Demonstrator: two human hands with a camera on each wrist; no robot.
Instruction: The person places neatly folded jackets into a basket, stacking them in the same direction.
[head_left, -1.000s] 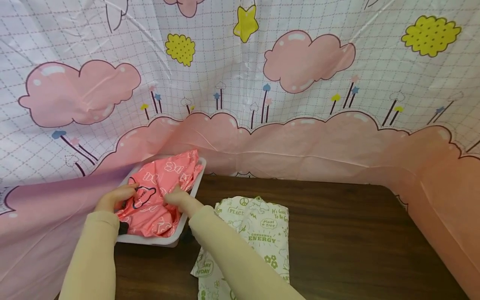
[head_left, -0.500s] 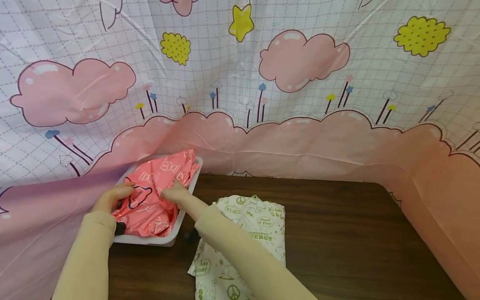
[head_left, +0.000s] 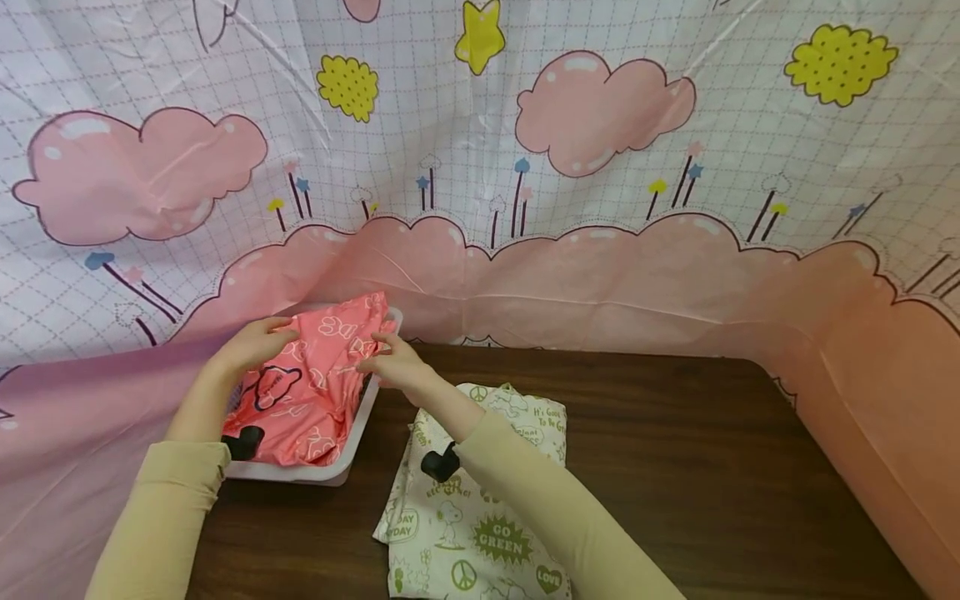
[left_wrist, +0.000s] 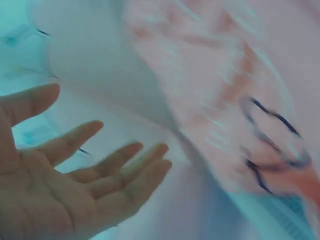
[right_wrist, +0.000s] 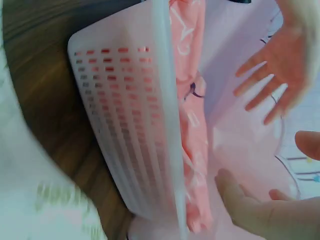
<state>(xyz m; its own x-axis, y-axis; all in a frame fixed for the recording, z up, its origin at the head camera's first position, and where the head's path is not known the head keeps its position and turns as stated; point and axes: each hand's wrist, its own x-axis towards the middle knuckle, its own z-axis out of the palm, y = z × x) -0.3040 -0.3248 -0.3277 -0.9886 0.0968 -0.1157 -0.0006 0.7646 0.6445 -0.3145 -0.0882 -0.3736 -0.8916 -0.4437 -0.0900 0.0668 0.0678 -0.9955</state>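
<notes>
A pink plastic-looking bag or cloth [head_left: 330, 375] with white bow prints lies bunched inside a white slotted basket [right_wrist: 117, 110]. Over the basket's left side hovers my left hand [head_left: 258, 343], its fingers spread and holding nothing; its palm [left_wrist: 50, 195] shows in the left wrist view. At the basket's right rim is my right hand [head_left: 397, 362], fingers loosely extended, nothing in its grasp. In the right wrist view both hands stand apart from the pink material. Whether the pink piece is a bag or a garment, I cannot tell.
A folded white cloth [head_left: 480, 533] with green prints lies right of the basket, under my right forearm. Both rest on a dark wooden table [head_left: 675, 467]. A pink and white cloud-print curtain [head_left: 600, 283] encloses the back and sides.
Both hands have lifted off the pink material and moved up and apart, fingers opening out. The pink piece stays in the basket. The head view has shifted slightly.
</notes>
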